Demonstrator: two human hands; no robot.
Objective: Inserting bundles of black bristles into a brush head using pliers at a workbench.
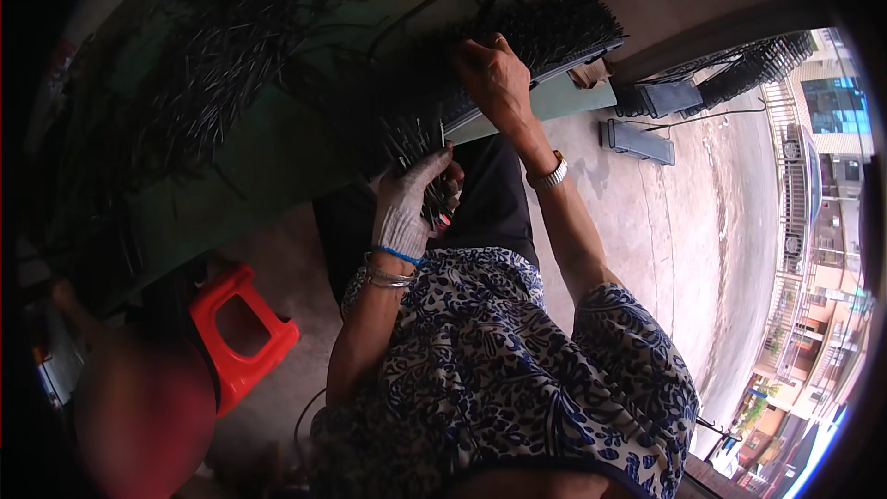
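My left hand (pixel 413 194), in a white knitted glove with a blue cuff, is wrapped round a bundle of thin black strips (pixel 413 141). Their light-catching ends stick out above the thumb. Bare and wearing a metal watch, my right hand (pixel 499 85) bends its fingers in a pinch over a long dark rack (pixel 565 65). Whatever lies between those fingertips is too small and dark to make out. Many black strips (pixel 554 26) stand packed upright along the rack's far right part. The rack's near left part is in deep shadow.
A large loose heap of black strips (pixel 222 65) covers the left of the green tabletop (pixel 217 208). A red plastic stool (pixel 277 331) stands below it, beside another person, blurred at lower left. More dark racks (pixel 637 142) rest on the concrete ground at right.
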